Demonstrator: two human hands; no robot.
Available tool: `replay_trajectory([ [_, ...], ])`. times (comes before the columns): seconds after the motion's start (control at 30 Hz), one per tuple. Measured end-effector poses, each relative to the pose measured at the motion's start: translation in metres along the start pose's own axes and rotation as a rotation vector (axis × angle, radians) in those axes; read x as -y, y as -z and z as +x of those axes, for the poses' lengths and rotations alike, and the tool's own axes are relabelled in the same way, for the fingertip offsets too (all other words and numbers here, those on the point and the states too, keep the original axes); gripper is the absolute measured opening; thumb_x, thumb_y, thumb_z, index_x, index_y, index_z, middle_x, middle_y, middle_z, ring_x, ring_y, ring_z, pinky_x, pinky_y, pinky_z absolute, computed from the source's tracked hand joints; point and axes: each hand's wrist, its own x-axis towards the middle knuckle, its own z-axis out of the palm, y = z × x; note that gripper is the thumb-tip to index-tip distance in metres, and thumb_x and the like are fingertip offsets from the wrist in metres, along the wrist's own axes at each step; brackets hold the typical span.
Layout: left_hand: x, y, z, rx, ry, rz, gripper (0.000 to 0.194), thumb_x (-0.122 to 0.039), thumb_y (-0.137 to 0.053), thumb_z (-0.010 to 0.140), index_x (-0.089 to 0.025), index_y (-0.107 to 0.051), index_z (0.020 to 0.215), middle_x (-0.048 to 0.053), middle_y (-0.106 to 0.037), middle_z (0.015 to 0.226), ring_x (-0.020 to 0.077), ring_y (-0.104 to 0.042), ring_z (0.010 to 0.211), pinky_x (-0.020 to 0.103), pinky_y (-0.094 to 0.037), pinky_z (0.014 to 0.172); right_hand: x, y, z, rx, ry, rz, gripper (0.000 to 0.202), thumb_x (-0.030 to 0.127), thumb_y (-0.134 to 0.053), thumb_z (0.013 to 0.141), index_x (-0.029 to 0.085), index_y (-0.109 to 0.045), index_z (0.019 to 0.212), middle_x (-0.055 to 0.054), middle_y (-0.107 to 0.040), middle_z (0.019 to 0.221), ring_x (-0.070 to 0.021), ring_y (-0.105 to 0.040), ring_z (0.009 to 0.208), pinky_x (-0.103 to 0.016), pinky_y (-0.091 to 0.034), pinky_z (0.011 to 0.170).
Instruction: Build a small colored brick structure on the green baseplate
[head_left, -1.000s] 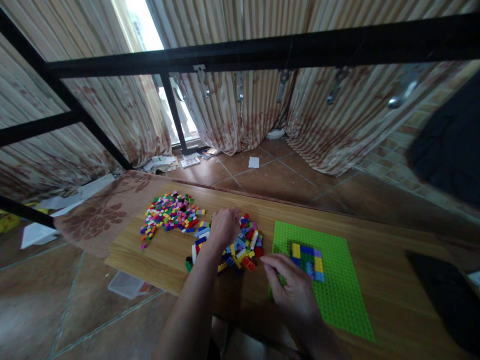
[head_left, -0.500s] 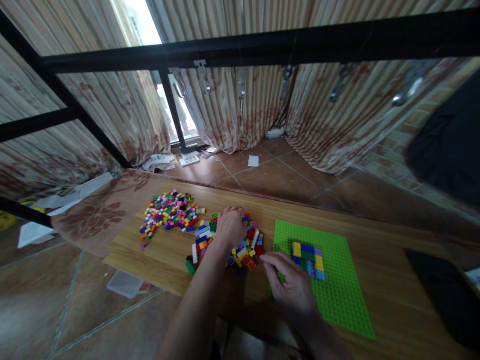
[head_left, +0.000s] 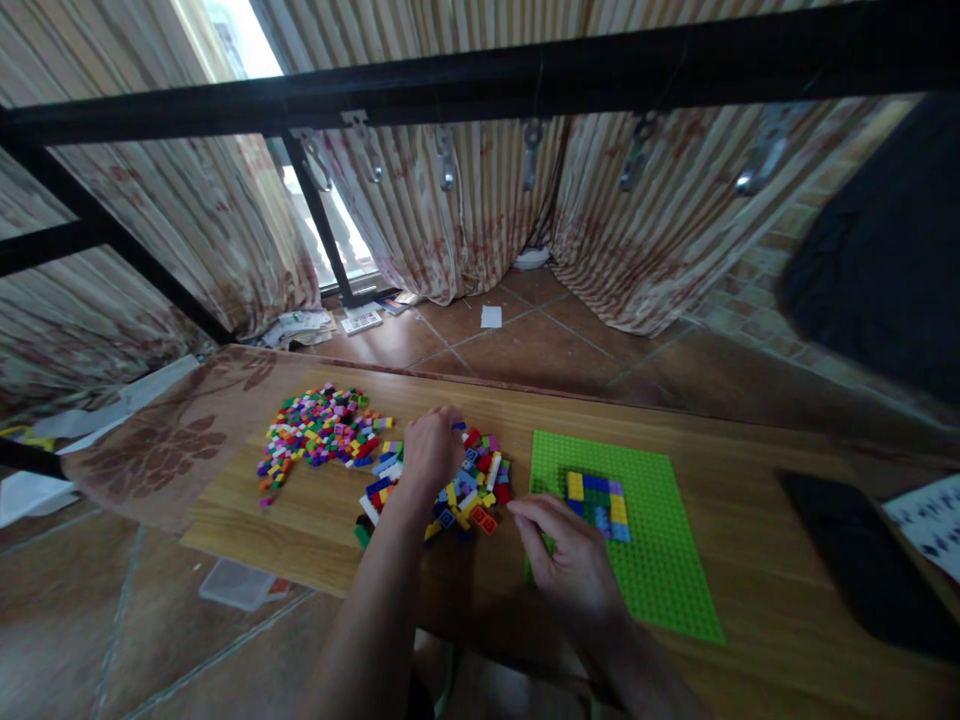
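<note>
Over a pile of larger toy building bricks (head_left: 469,485) is my left hand (head_left: 433,450), back upward. Its fingers bend down on the far side, mostly hidden, and a small blue brick (head_left: 457,427) shows beside them; whether they grip it is unclear. My right hand (head_left: 566,550) is closed in a pinch at the left edge of the green baseplate (head_left: 667,560). What its fingertips hold, if anything, cannot be made out. Yellow, blue, purple and green bricks form a low block (head_left: 598,505) on the baseplate.
A heap of smaller colourful bricks (head_left: 319,425) lies at the table's left end. To the right are a black flat object (head_left: 862,560) and a printed sheet (head_left: 930,520). A black metal rail (head_left: 480,95) with hooks crosses above. A clear plastic box (head_left: 236,583) sits on the floor.
The view has shifted a little to the right. My left hand has drawn slightly leftward over the pile, uncovering more bricks. My right hand keeps its pinch beside the baseplate.
</note>
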Motion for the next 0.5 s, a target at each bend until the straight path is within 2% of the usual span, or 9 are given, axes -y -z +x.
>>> replay_trajectory([
  [0.2, 0.002, 0.005, -0.003, 0.05, 0.09, 0.099, 0.039, -0.008, -0.048, 0.075, -0.025, -0.071, 0.102, 0.009, -0.066, 0.112, 0.028, -0.058, 0.106, 0.04, -0.042, 0.089, 0.001, -0.002, 0.0, -0.002, 0.011, 0.019, 0.024, 0.011, -0.046, 0.09, 0.022, -0.066, 0.097, -0.004, -0.069, 0.089, -0.0155, -0.066, 0.082, -0.026, -0.053, 0.071],
  [0.27, 0.0, 0.003, -0.003, 0.031, 0.069, 0.1, 0.035, -0.013, -0.048, 0.079, -0.026, -0.071, 0.101, 0.009, -0.064, 0.118, 0.0296, -0.055, 0.109, 0.044, -0.041, 0.09, 0.003, -0.004, 0.001, 0.005, 0.017, 0.022, 0.024, 0.01, -0.046, 0.089, 0.022, -0.066, 0.097, -0.004, -0.07, 0.089, -0.0152, -0.066, 0.081, -0.026, -0.053, 0.071],
  [0.4, -0.008, -0.001, -0.004, 0.004, 0.016, 0.091, 0.024, -0.033, -0.05, 0.085, -0.025, -0.072, 0.092, 0.009, -0.062, 0.12, 0.0311, -0.052, 0.109, 0.048, -0.04, 0.09, 0.006, -0.007, 0.001, 0.022, 0.027, 0.022, 0.025, 0.009, -0.047, 0.088, 0.022, -0.067, 0.095, -0.004, -0.07, 0.089, -0.0154, -0.066, 0.08, -0.026, -0.054, 0.072],
  [0.5, -0.013, -0.003, -0.003, 0.002, 0.017, 0.093, 0.022, -0.034, -0.052, 0.083, -0.025, -0.071, 0.09, 0.008, -0.062, 0.119, 0.0308, -0.052, 0.109, 0.049, -0.039, 0.091, 0.006, -0.009, -0.001, 0.036, 0.038, 0.021, 0.025, 0.01, -0.046, 0.088, 0.022, -0.067, 0.095, -0.005, -0.07, 0.09, -0.0164, -0.066, 0.082, -0.027, -0.054, 0.074],
])
